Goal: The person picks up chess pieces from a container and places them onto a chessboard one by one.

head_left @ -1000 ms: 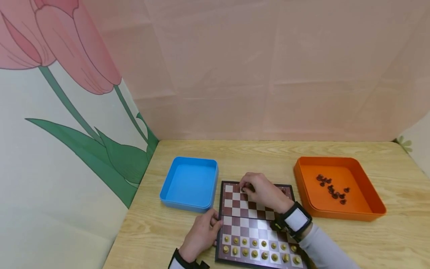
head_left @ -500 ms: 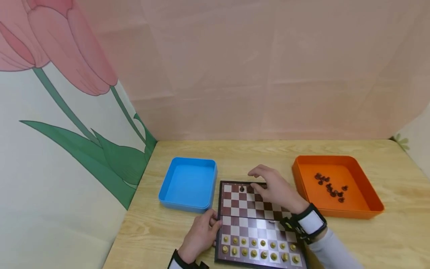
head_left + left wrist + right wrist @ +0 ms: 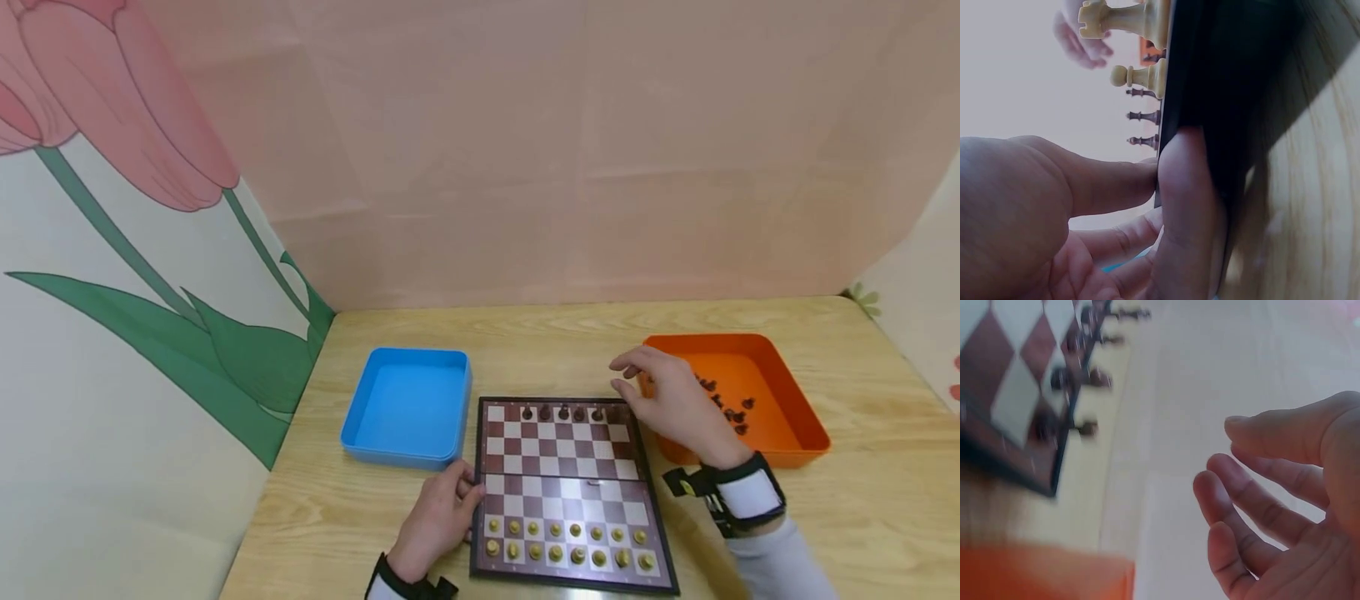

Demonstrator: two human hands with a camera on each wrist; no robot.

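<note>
A chessboard (image 3: 555,462) lies flat on the table. Its left edge is held by my left hand (image 3: 435,521); in the left wrist view the thumb (image 3: 1113,181) lies at the upper edge and a finger (image 3: 1188,212) reaches underneath. Gold-coloured chess pieces (image 3: 555,528) stand in two rows on the near side, among them a rook (image 3: 1125,19) and a pawn (image 3: 1138,76). Several dark chess pieces (image 3: 564,412) stand along the far row. My right hand (image 3: 675,404), empty with fingers loosely bent, hovers beside the orange tray's near-left side.
The orange tray (image 3: 795,408) at the right contains several loose dark chess pieces (image 3: 735,417). To the left of the board stands a blue tray (image 3: 408,404). A pink cloth wall (image 3: 480,167) rises behind the wooden table (image 3: 555,342).
My right hand has let go of a dark piece on the far row and moved right, off the board, to the orange tray. My left hand keeps its hold.
</note>
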